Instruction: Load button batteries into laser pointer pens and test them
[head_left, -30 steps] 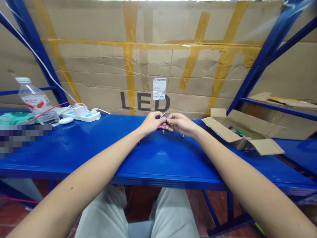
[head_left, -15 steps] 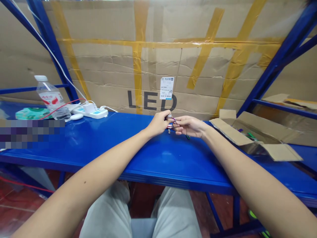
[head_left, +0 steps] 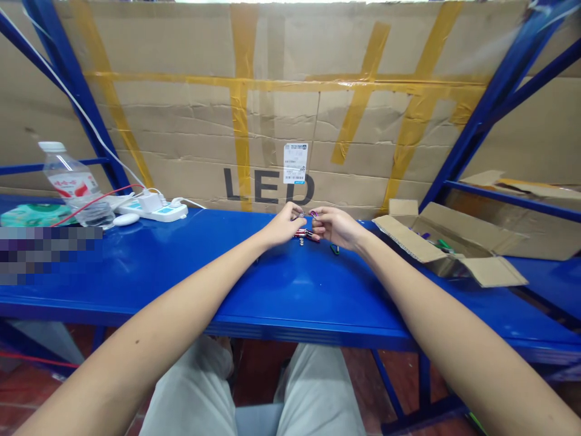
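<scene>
A small purple part is pinched at the fingertips of the right hand, just above the blue shelf and near its rear edge. A small silvery part is gripped in the same way by the left hand. The two parts are held tip to tip, possibly touching (they are too small for this to be made out). Both hands are closed around their parts, with the fingers curled inward.

Directly beneath the hands, a few red parts are seen lying on the shelf, and a green part is found just beside the right wrist. Further right, an open cardboard box is set on the shelf. Well to the left, a power strip and a water bottle are placed by the back. Behind everything, a taped cardboard sheet marked LED is stood upright.
</scene>
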